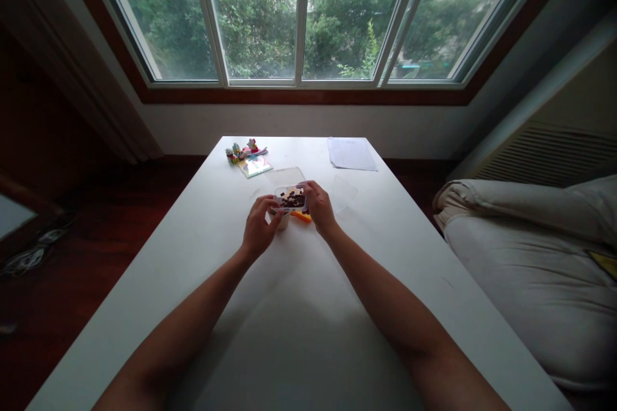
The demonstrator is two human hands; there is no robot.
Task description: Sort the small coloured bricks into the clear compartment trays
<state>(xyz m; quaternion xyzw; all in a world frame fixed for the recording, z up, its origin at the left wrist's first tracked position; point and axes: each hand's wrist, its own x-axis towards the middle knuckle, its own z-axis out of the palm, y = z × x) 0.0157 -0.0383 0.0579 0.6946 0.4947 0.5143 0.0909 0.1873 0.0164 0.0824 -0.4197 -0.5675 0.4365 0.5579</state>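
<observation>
Between my two hands is a small clear plastic box [291, 198] with many small dark brown pieces and some pale ones inside. My left hand [261, 225] grips its left end, thumb at the near edge and fingers along the side. On the right end, my right hand [319, 205] has its fingers closed around the corner. Under the box stands a pale cup [283, 222], mostly hidden by the box and my left hand. An orange object [301, 216] lies on the table just right of the cup; its kind is hard to make out. Behind the box rests a clear plastic lid [288, 175].
The white table [308, 334] reaches toward the window. Small colourful figurines [241, 150] stand at its far left, beside a shiny square card [255, 166]. Sheets of paper [352, 153] lie at the far right. A couch with a pale cover [525, 270] is right of the table.
</observation>
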